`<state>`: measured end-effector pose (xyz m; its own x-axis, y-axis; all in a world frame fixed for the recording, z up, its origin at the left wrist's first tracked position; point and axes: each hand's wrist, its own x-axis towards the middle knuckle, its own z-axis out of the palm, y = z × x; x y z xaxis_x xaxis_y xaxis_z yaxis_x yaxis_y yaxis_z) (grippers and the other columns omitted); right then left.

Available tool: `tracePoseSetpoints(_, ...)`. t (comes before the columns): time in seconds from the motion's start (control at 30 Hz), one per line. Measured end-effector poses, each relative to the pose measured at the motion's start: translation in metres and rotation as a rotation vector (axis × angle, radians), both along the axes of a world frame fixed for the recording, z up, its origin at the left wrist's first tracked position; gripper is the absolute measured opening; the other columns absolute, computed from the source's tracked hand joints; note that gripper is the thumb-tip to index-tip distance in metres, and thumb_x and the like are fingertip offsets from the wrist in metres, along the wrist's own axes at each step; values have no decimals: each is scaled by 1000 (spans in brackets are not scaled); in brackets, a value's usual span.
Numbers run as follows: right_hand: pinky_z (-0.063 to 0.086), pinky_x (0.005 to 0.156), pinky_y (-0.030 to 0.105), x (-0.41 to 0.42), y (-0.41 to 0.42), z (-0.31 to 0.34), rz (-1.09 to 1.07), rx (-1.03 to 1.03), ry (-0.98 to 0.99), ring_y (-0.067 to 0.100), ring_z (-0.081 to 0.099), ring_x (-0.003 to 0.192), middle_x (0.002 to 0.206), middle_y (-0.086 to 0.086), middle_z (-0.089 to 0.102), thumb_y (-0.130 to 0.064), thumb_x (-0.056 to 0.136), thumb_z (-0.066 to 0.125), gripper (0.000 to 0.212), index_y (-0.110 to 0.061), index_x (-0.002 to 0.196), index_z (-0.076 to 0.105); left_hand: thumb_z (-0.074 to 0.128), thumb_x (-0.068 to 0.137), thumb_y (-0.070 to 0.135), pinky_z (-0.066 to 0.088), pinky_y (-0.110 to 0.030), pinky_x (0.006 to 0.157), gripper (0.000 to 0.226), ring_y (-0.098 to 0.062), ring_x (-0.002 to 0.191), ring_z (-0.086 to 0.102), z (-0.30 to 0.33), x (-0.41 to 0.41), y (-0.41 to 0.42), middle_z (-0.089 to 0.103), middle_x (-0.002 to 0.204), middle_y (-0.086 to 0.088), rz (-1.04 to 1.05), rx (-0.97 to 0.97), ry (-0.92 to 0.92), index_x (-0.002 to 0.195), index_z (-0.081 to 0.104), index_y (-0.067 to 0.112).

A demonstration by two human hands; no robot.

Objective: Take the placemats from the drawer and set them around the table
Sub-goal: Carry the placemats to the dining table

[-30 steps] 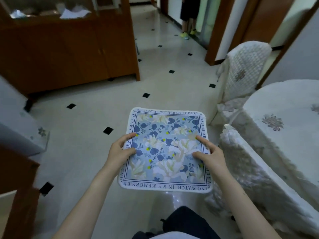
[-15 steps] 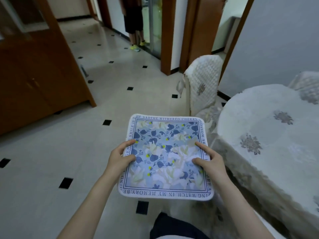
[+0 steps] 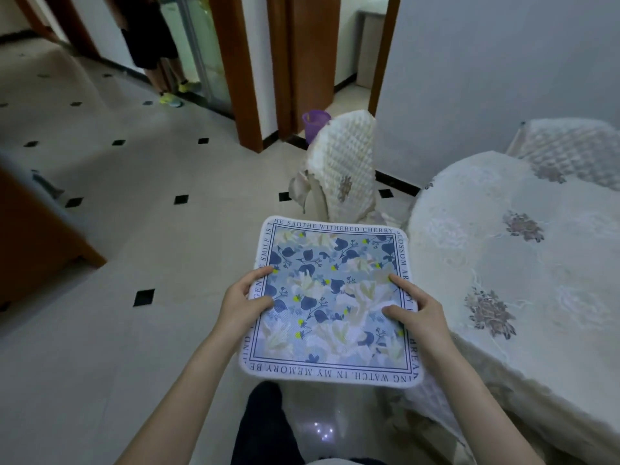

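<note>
lace-covered table point(image 3: 523, 263) beside tiled floor point(image 3: 134, 330); both grips pinching floral placemat point(image 3: 330, 297).

Blue-and-white floral placemat point(image 3: 330, 298); cream tablecloth point(image 3: 523, 263) with brownish flower motifs; purple bucket point(image 3: 314, 122).

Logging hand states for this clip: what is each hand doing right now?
Left hand: grips the left edge of the floral placemat.
Right hand: grips the placemat's right edge, thumb on top.
</note>
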<state>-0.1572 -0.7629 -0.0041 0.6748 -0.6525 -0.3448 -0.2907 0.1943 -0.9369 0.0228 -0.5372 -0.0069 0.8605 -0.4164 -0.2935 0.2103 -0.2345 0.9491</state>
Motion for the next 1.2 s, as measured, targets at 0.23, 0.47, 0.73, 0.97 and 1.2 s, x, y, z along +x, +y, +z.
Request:
tracePoseSetpoints(0.23, 55, 73, 60, 89, -26, -5, -262, 9, -15, 41, 68, 85, 103, -3, 73, 9, 76, 70, 57, -38, 109, 70, 59, 77, -14, 59, -27, 66, 56, -17, 87, 69, 5, 134, -72, 69, 107, 3, -237, -1, 20, 117, 65, 24)
tracePoseSetpoints(0.47, 59, 59, 33, 131, -54, 7, -483, 25, -37, 21, 72, 71, 82, -25, 70, 11, 79, 67, 55, -30, 116, 67, 61, 78, -14, 59, -39, 72, 57, -21, 81, 68, 6, 217, -159, 71, 103, -3, -492, 36, 12, 113, 66, 31)
tracePoseSetpoints(0.73, 58, 65, 48, 123, -119, 3, -636, -8, 44, 31, 70, 80, 97, -28, 60, 9, 82, 67, 55, -31, 120, 65, 60, 79, -15, 57, -24, 60, 57, -14, 85, 69, -10, 228, -279, 68, 108, -1, -692, 22, 83, 117, 65, 27)
tracePoseSetpoints(0.97, 56, 65, 58, 101, -249, -22, -709, -29, 93, 49, 64, 82, 113, 3, 70, 8, 80, 69, 56, -35, 116, 67, 57, 83, -17, 57, -23, 58, 53, -6, 81, 69, -31, 208, -415, 61, 112, 4, -805, 29, 98, 119, 60, 22)
tracePoseSetpoints(1.2, 51, 68, 65, 93, -374, -37, -694, -133, 195, 56, 57, 93, 97, -19, 67, 11, 79, 66, 55, -23, 122, 66, 65, 81, -11, 55, -17, 58, 50, -7, 83, 62, -63, 196, -543, 60, 115, -6, -846, 151, -11, 118, 55, 22)
